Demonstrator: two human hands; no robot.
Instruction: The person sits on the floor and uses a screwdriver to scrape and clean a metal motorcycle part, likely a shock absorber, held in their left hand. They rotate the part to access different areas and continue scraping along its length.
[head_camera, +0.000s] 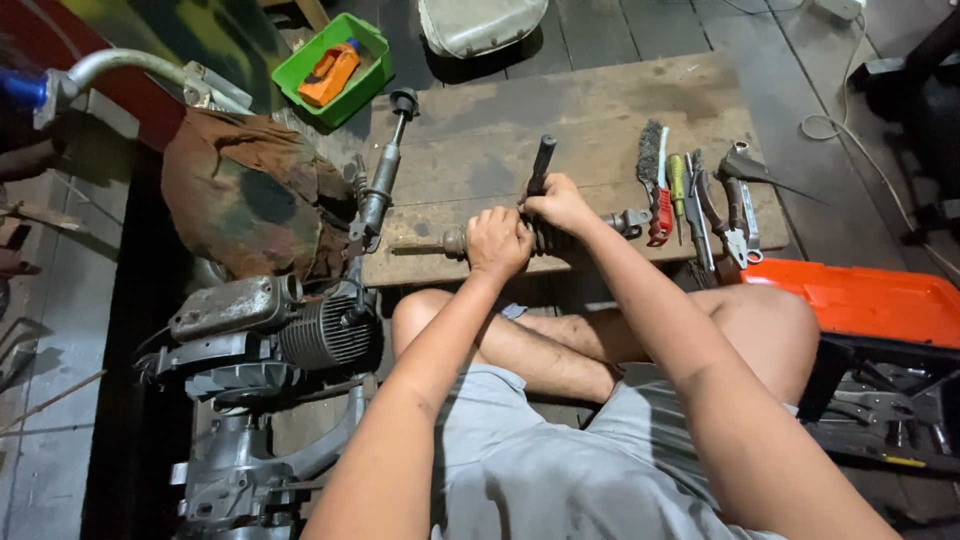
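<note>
Head view: both hands (497, 240) grip the shaft (455, 243) at the board's (600, 110) near edge.

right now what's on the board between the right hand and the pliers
In the head view, between the right hand and the pliers lie a wire brush, a red-handled tool and a yellow-handled screwdriver.

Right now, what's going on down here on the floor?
A person sits cross-legged at a low wooden board. The left hand and right hand both grip a metal shaft with a black ribbed rubber boot lying across the board. Hand tools lie in a row to the right, and a small engine sits to the left.
</note>
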